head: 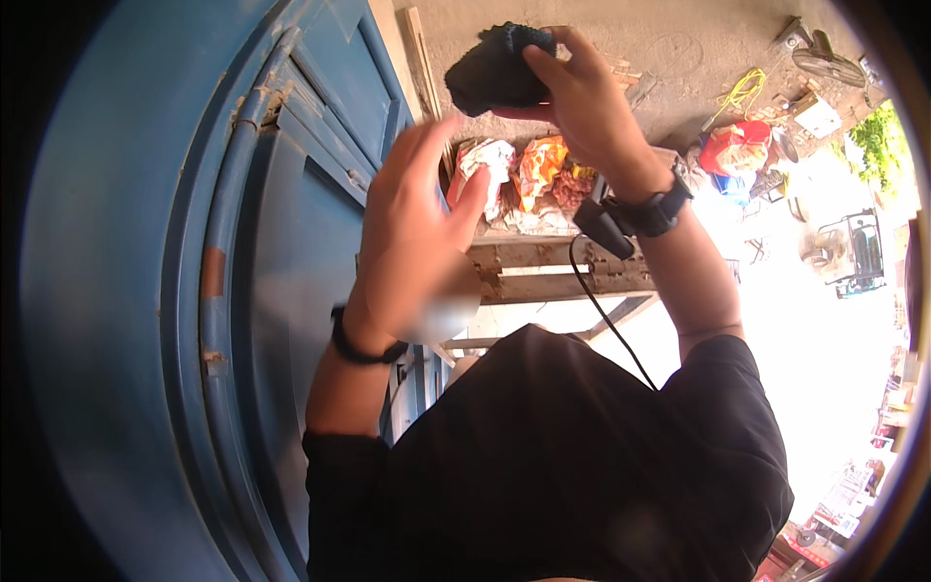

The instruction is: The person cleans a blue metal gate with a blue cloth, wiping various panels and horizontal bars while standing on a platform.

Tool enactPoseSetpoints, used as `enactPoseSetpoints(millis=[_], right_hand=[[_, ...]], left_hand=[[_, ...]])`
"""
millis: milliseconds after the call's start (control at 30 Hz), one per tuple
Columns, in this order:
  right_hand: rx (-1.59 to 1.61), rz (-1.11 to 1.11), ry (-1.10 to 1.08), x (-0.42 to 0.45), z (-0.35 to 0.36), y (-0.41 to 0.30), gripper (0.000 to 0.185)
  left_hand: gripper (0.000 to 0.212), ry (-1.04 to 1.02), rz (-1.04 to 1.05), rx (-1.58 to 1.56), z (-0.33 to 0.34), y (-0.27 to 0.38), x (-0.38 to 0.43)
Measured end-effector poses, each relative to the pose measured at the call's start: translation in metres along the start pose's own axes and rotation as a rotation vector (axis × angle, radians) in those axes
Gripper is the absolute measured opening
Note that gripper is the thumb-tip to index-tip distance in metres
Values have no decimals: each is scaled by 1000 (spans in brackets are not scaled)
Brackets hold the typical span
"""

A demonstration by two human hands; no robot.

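Observation:
My right hand (582, 94) is raised at the top middle and grips a dark, wadded cloth (498, 69) between thumb and fingers. My left hand (422, 196) is a little lower and to the left, slightly blurred, its fingers apart with nothing in them; its fingertips are just below the cloth. Each wrist bears a black band, and a black device (604, 227) with a thin cable hangs at the right wrist.
A blue metal door (276, 240) with a pipe-like frame stands close on the left. Beyond my hands lie crumpled plastic bags (540, 167) by a worn metal frame (538, 287). Farther right are a red bag (738, 145), a yellow cord (743, 91), a fan (829, 65) and a parked vehicle (851, 247).

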State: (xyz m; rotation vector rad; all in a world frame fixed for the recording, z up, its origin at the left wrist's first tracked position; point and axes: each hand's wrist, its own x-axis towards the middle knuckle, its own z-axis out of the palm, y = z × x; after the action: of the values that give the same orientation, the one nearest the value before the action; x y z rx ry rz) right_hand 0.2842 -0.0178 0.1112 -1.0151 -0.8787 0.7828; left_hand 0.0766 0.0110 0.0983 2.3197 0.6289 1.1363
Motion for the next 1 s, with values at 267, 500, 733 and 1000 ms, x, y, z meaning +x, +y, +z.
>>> enactPoseSetpoints(millis=[267, 500, 733, 1000], right_hand=[[-145, -63, -2, 10, -15, 41, 33], [-208, 21, 27, 14, -26, 41, 31], [-727, -536, 160, 26, -63, 57, 24], [-698, -146, 229, 21, -70, 18, 22]], left_hand=[[33, 80, -182, -168, 54, -31, 63], [13, -228, -426, -622, 46, -69, 90], [14, -138, -430, -367, 47, -92, 110], [23, -440, -263, -217, 44, -117, 103]])
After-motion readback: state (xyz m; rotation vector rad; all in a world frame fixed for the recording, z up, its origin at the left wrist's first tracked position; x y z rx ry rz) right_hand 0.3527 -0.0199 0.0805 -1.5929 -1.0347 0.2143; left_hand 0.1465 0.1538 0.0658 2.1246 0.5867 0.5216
